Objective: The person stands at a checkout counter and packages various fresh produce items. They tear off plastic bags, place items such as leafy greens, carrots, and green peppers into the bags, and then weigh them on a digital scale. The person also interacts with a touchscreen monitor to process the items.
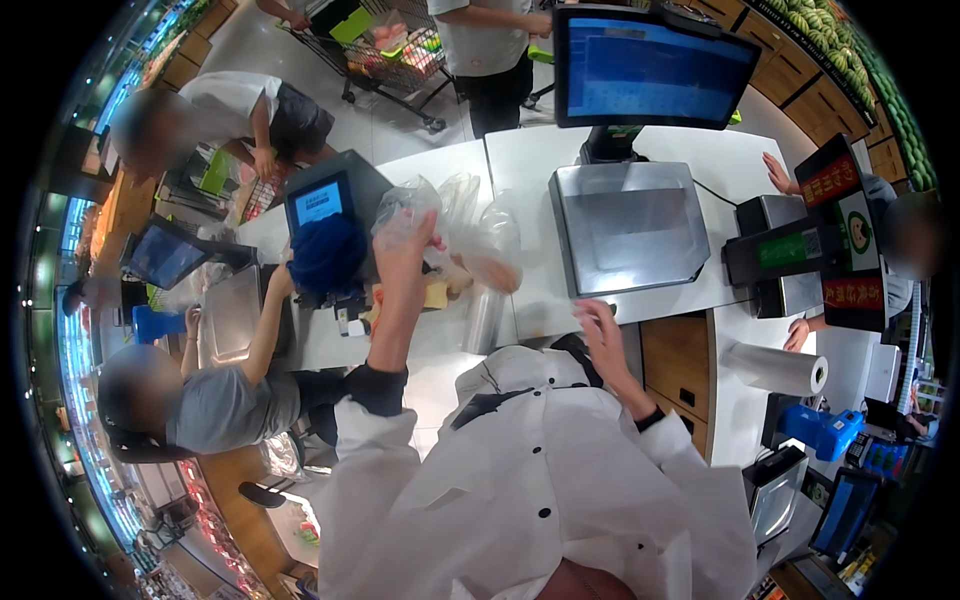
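My left hand (409, 244) reaches over the white counter (420, 334), its fingers closed on a clear plastic bag (405, 202). Just right of it, more clear plastic bags (499, 232) rest on the counter, one with something brownish at its bottom. What the held bag contains is hard to make out. My right hand (602, 341) hovers near the counter's front edge, below the flat metal weighing scale (630, 225); its fingers are slightly apart and nothing shows in them. A monitor (652, 71) with a blue screen stands behind the scale.
Left of my left hand are a label printer with a small screen (319, 202) and a dark blue cloth bundle (328, 251). A co-worker in grey (232, 409) stands at left beside another scale (232, 315). A plastic-bag roll (780, 367) lies right; shopping carts (382, 45) stand beyond the counter.
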The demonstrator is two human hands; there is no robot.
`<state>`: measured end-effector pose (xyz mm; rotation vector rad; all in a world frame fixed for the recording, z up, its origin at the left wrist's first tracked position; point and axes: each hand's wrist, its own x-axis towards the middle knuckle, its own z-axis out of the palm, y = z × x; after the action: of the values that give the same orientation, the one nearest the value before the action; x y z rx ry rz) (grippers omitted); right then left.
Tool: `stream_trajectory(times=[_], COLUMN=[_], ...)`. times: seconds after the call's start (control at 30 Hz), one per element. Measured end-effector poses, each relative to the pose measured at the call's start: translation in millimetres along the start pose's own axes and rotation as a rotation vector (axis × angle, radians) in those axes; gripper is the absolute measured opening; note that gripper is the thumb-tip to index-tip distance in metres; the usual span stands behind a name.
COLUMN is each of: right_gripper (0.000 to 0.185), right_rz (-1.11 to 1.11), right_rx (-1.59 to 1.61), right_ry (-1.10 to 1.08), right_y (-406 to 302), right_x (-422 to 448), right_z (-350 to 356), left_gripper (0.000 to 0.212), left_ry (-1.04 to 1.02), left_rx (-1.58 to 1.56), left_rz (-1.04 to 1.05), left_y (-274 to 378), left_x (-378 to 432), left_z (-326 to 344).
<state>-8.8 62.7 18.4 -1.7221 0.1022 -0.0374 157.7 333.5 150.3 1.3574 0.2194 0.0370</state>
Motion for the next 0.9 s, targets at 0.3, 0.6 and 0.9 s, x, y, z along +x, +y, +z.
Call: stream_trajectory(times=[0.3,0.6,0.9], right_gripper=[0.019,0.017,0.021], right_rz=[0.150,0.193,0.276], right_rx=[0.200,0.156,0.196], right_ry=[0.237,0.135,0.050], right_y=[54.5,74.3,92.6], right_x=[-30.2,-28.0,-37.6], right_z=[-117.5,-171.0,-160.2], left_gripper=[0.021,0.013,0.045], left_ry=[0.069,0.075,0.146], left_rx=[0.148,0.656,0.408], left_rz=[0.035,0.175,-0.012], left_y=[-81.3,-183.1,-275.7], left_x=[126.6,123.5,16.9], left_z=[79.0,87.1,74.8])
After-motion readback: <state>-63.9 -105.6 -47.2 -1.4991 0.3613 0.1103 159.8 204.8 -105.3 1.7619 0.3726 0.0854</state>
